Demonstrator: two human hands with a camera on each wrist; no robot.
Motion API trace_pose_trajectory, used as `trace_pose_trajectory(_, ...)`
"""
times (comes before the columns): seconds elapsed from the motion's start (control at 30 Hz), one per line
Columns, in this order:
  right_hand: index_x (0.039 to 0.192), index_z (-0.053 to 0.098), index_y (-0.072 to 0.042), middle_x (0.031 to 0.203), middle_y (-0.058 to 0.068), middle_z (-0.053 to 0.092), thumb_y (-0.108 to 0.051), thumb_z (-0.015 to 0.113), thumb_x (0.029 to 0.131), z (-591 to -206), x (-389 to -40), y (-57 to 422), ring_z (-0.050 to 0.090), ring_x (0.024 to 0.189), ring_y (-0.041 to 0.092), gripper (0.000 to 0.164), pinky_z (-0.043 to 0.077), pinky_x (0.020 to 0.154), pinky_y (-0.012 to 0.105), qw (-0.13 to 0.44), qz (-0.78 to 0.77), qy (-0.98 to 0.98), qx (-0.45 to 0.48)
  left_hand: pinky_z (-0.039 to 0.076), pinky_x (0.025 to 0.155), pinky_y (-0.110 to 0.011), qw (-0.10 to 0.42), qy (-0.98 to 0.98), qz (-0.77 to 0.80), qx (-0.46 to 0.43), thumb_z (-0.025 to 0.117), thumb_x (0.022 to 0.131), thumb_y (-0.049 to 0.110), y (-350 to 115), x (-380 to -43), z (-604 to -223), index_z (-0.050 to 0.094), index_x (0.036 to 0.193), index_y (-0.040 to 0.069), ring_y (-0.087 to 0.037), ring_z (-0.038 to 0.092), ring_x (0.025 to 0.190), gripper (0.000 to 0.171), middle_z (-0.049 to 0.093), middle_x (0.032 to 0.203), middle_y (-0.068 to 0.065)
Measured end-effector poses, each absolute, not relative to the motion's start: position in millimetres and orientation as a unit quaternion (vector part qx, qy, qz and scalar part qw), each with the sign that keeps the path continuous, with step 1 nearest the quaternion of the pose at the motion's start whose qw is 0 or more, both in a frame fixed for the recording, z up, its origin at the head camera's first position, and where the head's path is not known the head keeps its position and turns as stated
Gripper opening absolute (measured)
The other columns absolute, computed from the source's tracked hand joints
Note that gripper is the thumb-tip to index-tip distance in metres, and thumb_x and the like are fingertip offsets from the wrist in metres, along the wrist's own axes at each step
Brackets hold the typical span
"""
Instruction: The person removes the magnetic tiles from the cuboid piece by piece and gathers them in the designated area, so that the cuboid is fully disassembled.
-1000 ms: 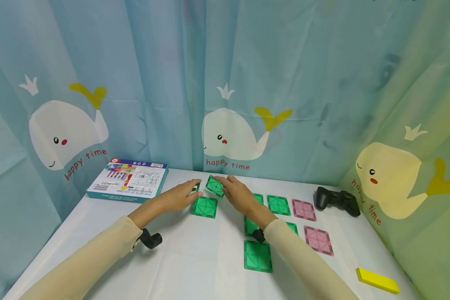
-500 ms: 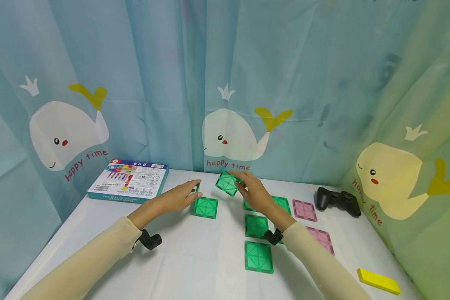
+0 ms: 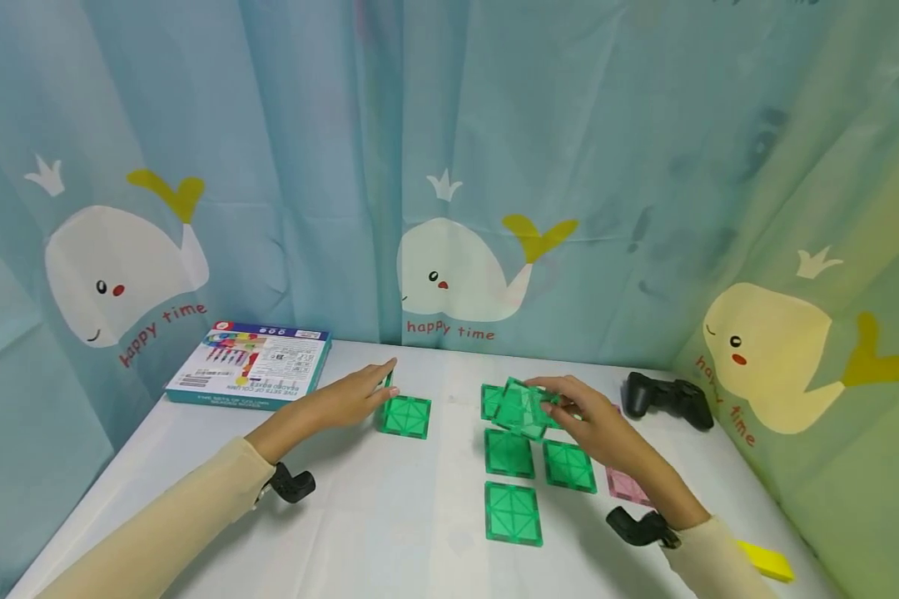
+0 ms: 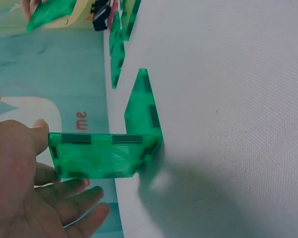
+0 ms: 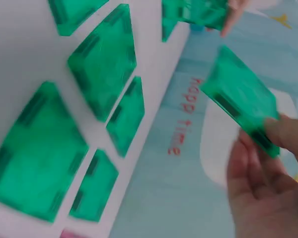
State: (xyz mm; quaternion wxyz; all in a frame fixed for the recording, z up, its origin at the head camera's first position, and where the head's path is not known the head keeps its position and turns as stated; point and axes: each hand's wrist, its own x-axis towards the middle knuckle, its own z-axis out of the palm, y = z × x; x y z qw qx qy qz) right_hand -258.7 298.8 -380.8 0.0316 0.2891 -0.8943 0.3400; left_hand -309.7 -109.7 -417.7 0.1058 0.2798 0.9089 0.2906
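My left hand (image 3: 348, 398) pinches a green square magnetic tile (image 4: 97, 156) by its edges, thumb on one side and index finger on the other. That tile stands upright along the edge of a flat green tile (image 3: 407, 417) on the table; in the head view the hand hides most of it. My right hand (image 3: 588, 416) grips another green magnetic tile (image 5: 241, 99) between thumb and fingers. It is tilted and held up off the table, overlapping the back green tiles (image 3: 490, 402) in the head view. Blur softens its outline in the right wrist view.
More green tiles lie flat on the white table, among them a middle tile (image 3: 509, 453), a right tile (image 3: 569, 466) and a front tile (image 3: 513, 513). Around them are a pink tile (image 3: 628, 487), black game controller (image 3: 667, 399), yellow block (image 3: 767, 561) and toy box (image 3: 249, 366).
My right hand has carried its green tile rightward, from beside the left hand to above the group of green tiles. The left hand stays in place with the upright tile.
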Motion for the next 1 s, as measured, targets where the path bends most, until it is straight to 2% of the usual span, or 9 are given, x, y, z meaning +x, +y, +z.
trace_pose_trajectory(0.2,0.145,0.060,-0.009,0.125,0.016,0.064,-0.010,0.059,0.109,-388.2,-223.7,338.0,0.064,0.097,0.013,0.036,0.055,0.077,0.026,-0.081,0.380,-0.873,0.295,0.019,0.130,-0.056,0.106,0.908,0.293,0.281,0.036,0.117,0.034,-111.3,-308.6,-418.5,0.014,0.167,-0.004,-0.043,0.019,0.160,0.066,0.023,0.171,-0.027)
trace_pose_trajectory(0.3,0.146,0.059,-0.008,0.131,0.021,0.061,-0.012,0.056,0.110,-395.0,-211.2,357.7,0.062,0.099,0.010,0.036,0.055,0.077,0.027,-0.130,0.404,-0.857,0.292,0.019,0.130,-0.056,0.108,0.909,0.291,0.279,0.034,0.117,0.035,-112.1,-308.3,-418.2,0.013,0.167,-0.003,-0.042,0.019,0.160,0.066,0.023,0.171,-0.026)
trace_pose_trajectory(0.47,0.143,0.061,-0.008,0.134,0.014,0.062,-0.011,0.054,0.111,-408.9,-198.6,383.3,0.059,0.102,0.010,0.033,0.053,0.082,0.026,-0.188,0.413,-0.844,0.287,0.018,0.130,-0.057,0.112,0.907,0.290,0.283,0.031,0.118,0.035,-113.0,-307.2,-417.1,0.010,0.167,-0.004,-0.043,0.018,0.160,0.066,0.022,0.171,-0.027)
trace_pose_trajectory(0.57,0.140,0.064,-0.008,0.132,0.011,0.064,-0.009,0.056,0.110,-418.8,-194.8,388.5,0.059,0.103,0.007,0.031,0.053,0.081,0.024,-0.194,0.396,-0.852,0.284,0.019,0.130,-0.055,0.110,0.909,0.285,0.284,0.031,0.118,0.034,-114.8,-306.5,-417.5,0.010,0.167,-0.003,-0.041,0.019,0.161,0.066,0.023,0.171,-0.026)
trace_pose_trajectory(0.77,0.130,0.070,-0.005,0.122,0.015,0.067,-0.004,0.066,0.102,-432.8,-189.2,382.1,0.057,0.095,0.004,0.028,0.054,0.078,0.023,-0.138,0.320,-0.900,0.263,0.020,0.130,-0.056,0.108,0.910,0.281,0.286,0.031,0.118,0.034,-117.8,-306.0,-419.6,0.009,0.168,-0.003,-0.040,0.020,0.161,0.066,0.024,0.171,-0.026)
trace_pose_trajectory(1.0,0.128,0.072,-0.013,0.108,0.003,0.065,-0.005,0.069,0.100,-435.0,-185.8,368.2,0.051,0.088,0.008,0.029,0.050,0.074,0.023,-0.154,0.277,-0.929,0.191,0.018,0.130,-0.056,0.104,0.911,0.278,0.286,0.029,0.118,0.036,-118.1,-306.6,-419.4,0.009,0.168,-0.003,-0.042,0.018,0.161,0.066,0.021,0.172,-0.025)
